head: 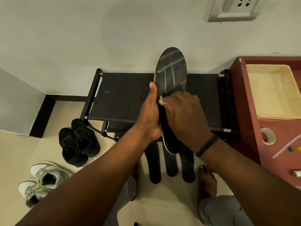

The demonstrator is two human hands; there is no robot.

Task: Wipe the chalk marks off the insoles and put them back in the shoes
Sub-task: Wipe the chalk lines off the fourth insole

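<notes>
Insole [171, 70], dark, held upright over the black shoe rack [123, 97], its forefoot crossed by pale chalk marks [169, 74] that lie above both hands. The left hand [150, 115] clamps the insole's edge at mid-length, thumb up along the rim and fingers wrapped behind. The right hand [182, 115] is curled over the insole's face just beside the left hand, pinching a small pale wad, apparently a cloth or tissue [161, 101], against the surface below the marks. Judged risks: the wad is small, so strokes may smear the chalk rather than lift it; pressure on the unsupported forefoot, well above the grip, could bend the insole or pull it out of the left hand. Below the hands, three further dark insoles [171, 163] lie side by side on the floor, giving four insoles in all; whether these carry chalk cannot be told. To the left of the left hand and lower, one pair of black shoes [78, 142] and, nearer the person, one pair of white-and-grey shoes [42, 178] stand on the floor: four shoes, none yet refitted. Right of the right hand stands a red counter [244, 101].
</notes>
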